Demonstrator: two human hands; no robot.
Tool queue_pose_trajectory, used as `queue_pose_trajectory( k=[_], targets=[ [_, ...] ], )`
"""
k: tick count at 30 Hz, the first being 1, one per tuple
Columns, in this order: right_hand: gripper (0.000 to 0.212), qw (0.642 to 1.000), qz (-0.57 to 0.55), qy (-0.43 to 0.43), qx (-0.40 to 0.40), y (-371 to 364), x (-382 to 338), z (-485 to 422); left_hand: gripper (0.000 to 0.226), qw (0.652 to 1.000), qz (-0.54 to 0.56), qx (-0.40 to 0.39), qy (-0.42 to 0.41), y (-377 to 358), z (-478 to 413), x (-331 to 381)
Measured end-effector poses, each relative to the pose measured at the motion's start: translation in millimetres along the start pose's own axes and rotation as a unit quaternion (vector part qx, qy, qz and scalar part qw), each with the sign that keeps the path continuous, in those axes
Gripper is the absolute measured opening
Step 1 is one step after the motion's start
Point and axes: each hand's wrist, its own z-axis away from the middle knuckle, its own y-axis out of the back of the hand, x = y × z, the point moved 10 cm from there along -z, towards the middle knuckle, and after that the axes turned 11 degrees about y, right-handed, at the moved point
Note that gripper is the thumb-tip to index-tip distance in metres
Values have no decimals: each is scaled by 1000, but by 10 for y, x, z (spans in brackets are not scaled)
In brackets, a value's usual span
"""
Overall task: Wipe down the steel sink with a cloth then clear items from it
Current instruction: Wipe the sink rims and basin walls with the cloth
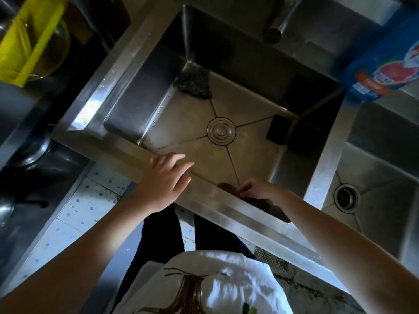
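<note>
The steel sink point(127, 71) fills the middle of the head view, with a round drain cover point(221, 131) at the bottom. A dark steel-wool scourer point(194, 82) lies in the far left corner of the basin. A black sponge point(277, 130) leans against the right wall. My left hand point(162, 181) rests on the near rim with its fingers spread and holds nothing. My right hand point(260, 190) is inside the near edge of the basin, pressed on a dark brown cloth point(256, 200) that lies against the near wall.
A tap spout point(281, 23) hangs over the far side. A blue detergent bag point(390, 62) sits on the divider at the right. A second basin point(374, 189) with an open drain lies to the right. A yellow rack point(29, 39) and pans stand at the left.
</note>
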Motion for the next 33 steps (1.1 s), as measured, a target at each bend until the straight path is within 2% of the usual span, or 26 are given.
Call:
queue_pose_trajectory(
  k=[3, 6, 16, 19, 22, 27, 30, 33],
  targets=[
    [24, 997, 52, -48, 6, 78, 346, 197, 47, 1000, -1, -20, -10, -18, -36, 1],
    [25, 998, 39, -51, 20, 43, 224, 139, 48, 999, 8, -28, -13, 4, -61, -79],
    [23, 995, -23, 91, 33, -171, -1563, -685, 44, 998, -7, -29, -46, 233, -169, -613],
    [22, 994, -26, 101, 40, -174, -1785, -803, 43, 998, -3, -37, -54, 295, -222, -749],
    [20, 998, -18, 57, 24, -177, -1560, -744, 44, 996, -4, -58, -63, 322, -266, -824],
    [16, 998, 27, -62, 4, -108, -569, -304, 44, 995, 11, -65, -75, 359, -357, -865],
    [23, 990, 24, -135, 28, -21, -31, 3, 41, 992, 25, -75, -99, 336, -383, -852],
    [26, 988, 6, -143, 55, -19, 30, 22, 40, 989, 38, -79, -115, 325, -379, -851]
  ],
)
